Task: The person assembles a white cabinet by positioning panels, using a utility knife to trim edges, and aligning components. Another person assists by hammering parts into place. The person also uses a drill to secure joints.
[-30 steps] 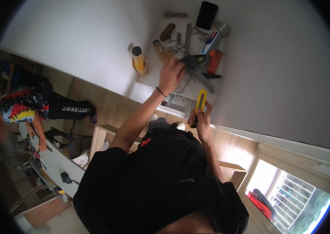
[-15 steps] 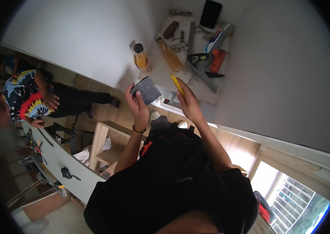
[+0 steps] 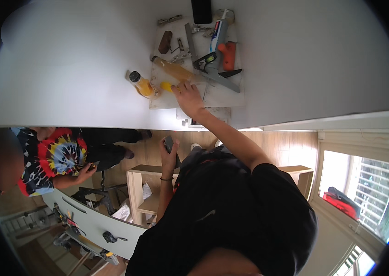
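Note:
My right hand (image 3: pixel 189 97) reaches over the white shelf (image 3: pixel 162 102), its fingers closed on the end of a slim yellow tool (image 3: pixel 167 86) whose exact kind I cannot make out. Just beyond that hand lies a bottle of orange liquid (image 3: pixel 176 70). To its left stands a second orange bottle (image 3: pixel 144 85) with a black cap. Lower down, close to my body, my left hand (image 3: pixel 168 157) grips a dark grey flat piece (image 3: pixel 169 144), seen nearly edge-on and partly hidden by the fingers.
On the shelf lie a sealant tube (image 3: pixel 219 34), an orange-handled tool (image 3: pixel 228 56), a metal square (image 3: pixel 224 82), a brown block (image 3: pixel 165 42), hinges and a black phone (image 3: pixel 201 11). Grey-white panels flank it. A co-worker (image 3: pixel 65 156) is at left, beside a long board (image 3: pixel 95 225).
My right hand has moved forward and left over the shelf with the yellow tool. My left hand has dropped toward my body with the grey piece, now turned edge-on. The view has swung.

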Demonstrator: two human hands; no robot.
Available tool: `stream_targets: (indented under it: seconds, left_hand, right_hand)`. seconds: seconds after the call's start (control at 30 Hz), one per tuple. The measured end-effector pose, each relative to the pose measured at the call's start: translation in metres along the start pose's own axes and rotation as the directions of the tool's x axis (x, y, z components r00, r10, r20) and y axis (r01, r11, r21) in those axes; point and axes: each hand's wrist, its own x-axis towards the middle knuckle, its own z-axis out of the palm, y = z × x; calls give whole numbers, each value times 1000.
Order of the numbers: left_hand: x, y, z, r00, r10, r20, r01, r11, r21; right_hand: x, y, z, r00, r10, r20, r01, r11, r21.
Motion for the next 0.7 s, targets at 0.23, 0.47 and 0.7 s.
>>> stream_targets:
  seconds: [0.23,0.47,0.7]
  left_hand:
    - [13,-25,-7,951,225,211,-242,969,56]
    - [16,-84,3,964,-103,247,116,993,-37]
    - [-17,-149,97,972,-230,-54,235,917,322]
  right_hand:
    - [-17,-20,-49,968,90,-234,-48,983,179]
    - [-163,-2,-105,979,-205,-11,185,861,473]
    - [-316,157,-58,718,-53,694,-254,909,331]
